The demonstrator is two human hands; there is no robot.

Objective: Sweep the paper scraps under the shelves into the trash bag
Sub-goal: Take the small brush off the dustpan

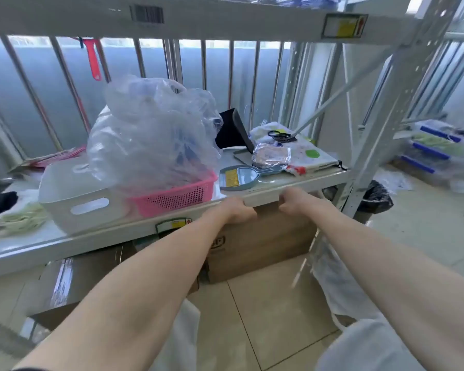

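Both bare arms reach forward to the shelf's (65, 245) front edge. Left hand (232, 211) and right hand (292, 202) are side by side, fingers curled over the top edge of a cardboard box (265, 245) that sits on the floor under the shelf; the fingertips are hidden beneath the lip. On the shelf near the front edge, just above the hands, lies a small dustpan with brush (239, 176). Left of it are a pink basket (177, 196) holding a clear plastic bag (150, 129) and a white bin (73, 199). The black trash bag (378, 199) stands on the floor beyond the front right post. The boxes hide any scraps under the shelf.
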